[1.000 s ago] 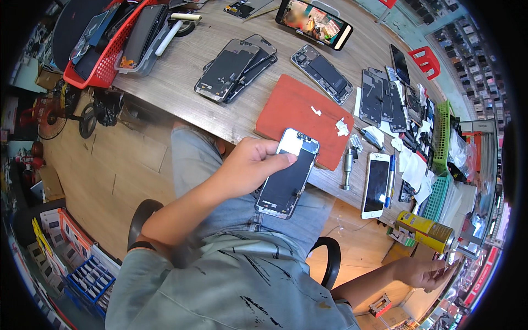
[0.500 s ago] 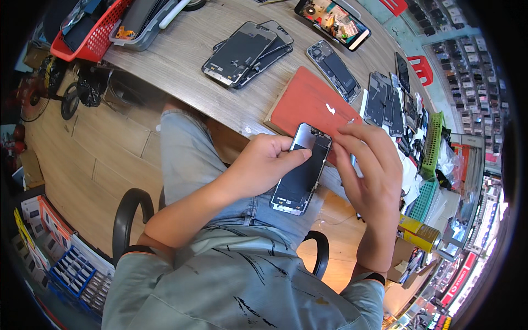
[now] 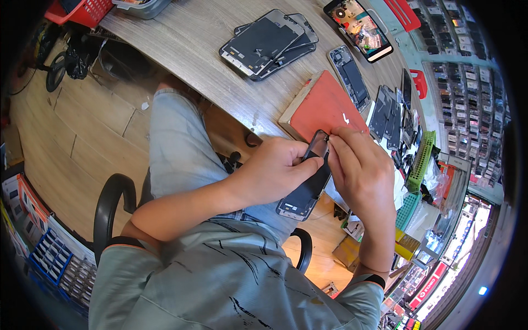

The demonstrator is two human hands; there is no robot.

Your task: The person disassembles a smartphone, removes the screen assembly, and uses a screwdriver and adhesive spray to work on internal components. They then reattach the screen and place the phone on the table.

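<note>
My left hand (image 3: 280,168) grips a phone screen (image 3: 304,193) by its left edge, thumb pressed across the dark back. The screen is tilted over my lap, with its upper end near the front edge of a red, book-like block (image 3: 324,104). At the screen's top right corner, the fingertips of my right hand (image 3: 360,168) are pinched together. Whatever lies between them is hidden or too small to make out. The right side of the screen is partly covered by that hand.
Stacked phone screens (image 3: 267,44) lie on the wooden table (image 3: 181,41). An opened phone housing (image 3: 350,77) rests beyond the red block, below a lit phone (image 3: 363,33). More screens (image 3: 385,116) and a green basket (image 3: 422,159) are at right. A chair armrest (image 3: 113,212) curves at left.
My right fingers have come together at the screen's top corner; before, they were spread beside it. The screen is turned more edge-on. The whole view has shifted slightly.
</note>
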